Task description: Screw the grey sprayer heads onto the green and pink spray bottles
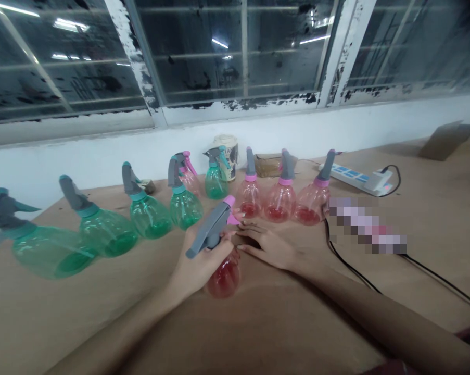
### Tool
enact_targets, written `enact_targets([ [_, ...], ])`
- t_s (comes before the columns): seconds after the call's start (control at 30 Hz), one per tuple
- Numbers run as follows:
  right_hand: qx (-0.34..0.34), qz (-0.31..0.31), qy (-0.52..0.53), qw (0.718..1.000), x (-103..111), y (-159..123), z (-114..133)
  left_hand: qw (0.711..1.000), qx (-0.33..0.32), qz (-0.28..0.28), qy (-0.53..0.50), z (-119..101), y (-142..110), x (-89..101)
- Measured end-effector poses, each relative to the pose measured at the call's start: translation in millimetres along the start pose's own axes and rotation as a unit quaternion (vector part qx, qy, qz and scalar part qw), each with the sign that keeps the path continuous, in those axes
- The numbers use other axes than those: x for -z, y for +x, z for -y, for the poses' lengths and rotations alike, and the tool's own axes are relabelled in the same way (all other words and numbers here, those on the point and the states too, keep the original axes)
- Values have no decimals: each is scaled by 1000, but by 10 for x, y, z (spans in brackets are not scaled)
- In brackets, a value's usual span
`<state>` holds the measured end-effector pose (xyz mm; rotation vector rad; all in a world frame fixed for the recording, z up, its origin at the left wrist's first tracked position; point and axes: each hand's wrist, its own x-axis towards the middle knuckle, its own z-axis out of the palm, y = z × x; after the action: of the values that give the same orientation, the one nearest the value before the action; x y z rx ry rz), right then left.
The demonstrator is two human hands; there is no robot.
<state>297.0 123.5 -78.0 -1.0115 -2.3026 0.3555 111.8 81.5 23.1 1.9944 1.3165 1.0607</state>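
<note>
**Left hand point(198, 258) round the neck of a pink spray bottle point(224, 280), right hand point(272, 248) right beside it; greens left, pinks right**

Clock centred on the held bottle, 12 = the window point(242, 52).

- 9 to 11: four green bottles point(151, 216) in an arc on the tabletop point(172, 325), grey heads up. Looks like grouping by colour, spaced so each neck is easy to reach. Darker at the bottoms; can't tell from here if that's liquid.
- 11, behind the arc: one more pink bottle point(191, 181), out of the colour grouping. No idea why.
- Centre: left hand closed round the neck under the grey spray head point(213, 226), thumb across the near side. Sensible spot, I'd say: narrow, so fingers get round it. Bottle is at the near side of the group, between the arms.
- 12: small green bottle point(216, 182), paper cup point(230, 156) behind it, by the wall.
- 1 to 2: three pink bottles point(278, 202) in a row, mirroring the greens. Brown package point(271, 165) behind.
- 3: right hand palm down, fingers stretched and slightly apart, nothing gripped. Tips near the bottle; contact unclear. Probably placed to back up the left.
- 2, farther out: white power strip point(347, 177), likely kept off to the side, away from the bottles. Cardboard point(443, 140) beyond.
</note>
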Motion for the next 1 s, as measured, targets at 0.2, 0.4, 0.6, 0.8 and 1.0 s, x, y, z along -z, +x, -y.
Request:
enact_targets([
  [0.2, -13, 12, 1, 1000, 9, -3, 2, 1000, -9, 6, 19, 6, -11, 1],
  [0.4, -12, 12, 0, 1000, -5, -6, -6, 1000, -11, -18, 23, 7, 0, -9],
  [0.6, -7, 15, 4, 1000, -22, -19, -26, 999, -44, -27, 17, -112, -17, 16],
  [0.8, -3, 7, 7, 1000, -38, -38, -37, 996, -74, -24, 33, -111, -36, 28],
  [1.0, -14, 9, -1, 1000, -15, -33, 1, 998, -58, 4, -2, -69, -23, 49],
])
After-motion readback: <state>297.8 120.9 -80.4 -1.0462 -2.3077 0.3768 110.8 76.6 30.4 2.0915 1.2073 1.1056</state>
